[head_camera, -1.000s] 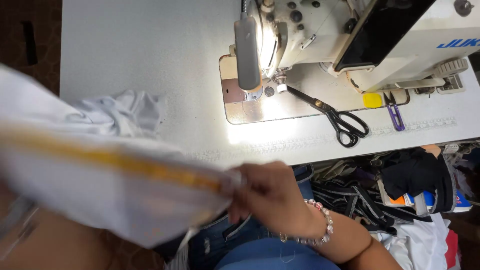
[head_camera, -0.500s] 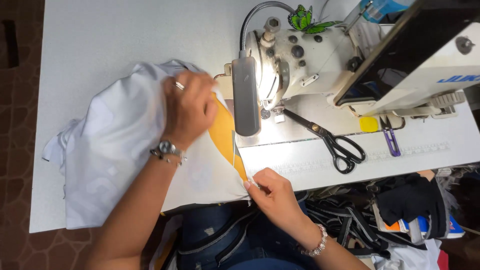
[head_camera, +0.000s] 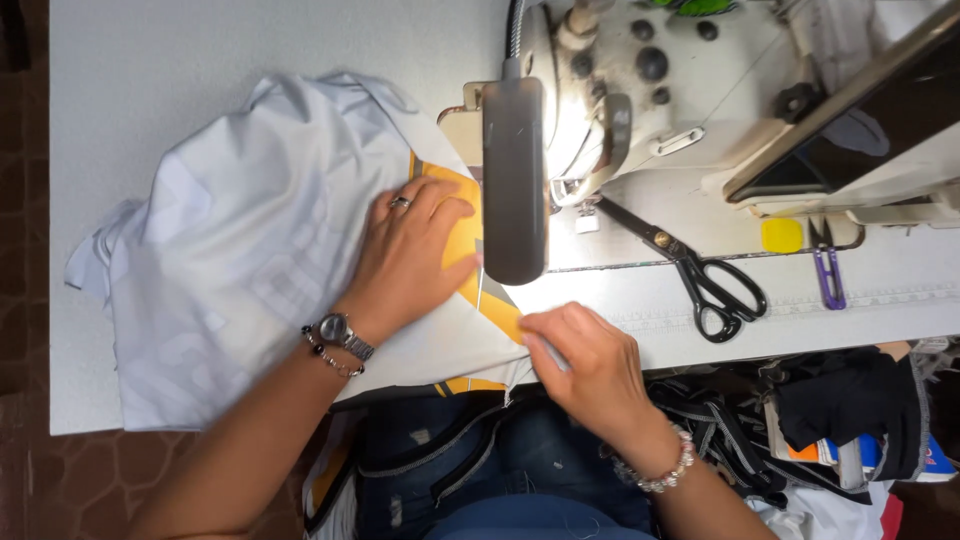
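Note:
A white garment with a yellow strip lies bunched on the white table, left of the sewing machine. My left hand, with a ring and a wristwatch, presses flat on the cloth where white meets yellow. My right hand, with a bead bracelet, pinches the near end of the yellow strip at the table's front edge. A dark lamp head on a flexible neck hangs over the strip and hides the needle area.
Black-handled scissors lie on the table right of the machine. A small purple thread snip and a yellow square sit further right. Dark fabric and straps pile below the table edge at the right.
The garment has gone from being held up near the camera to lying on the table. My left hand slid toward the machine and flattened on it; my right hand followed along the strip's end.

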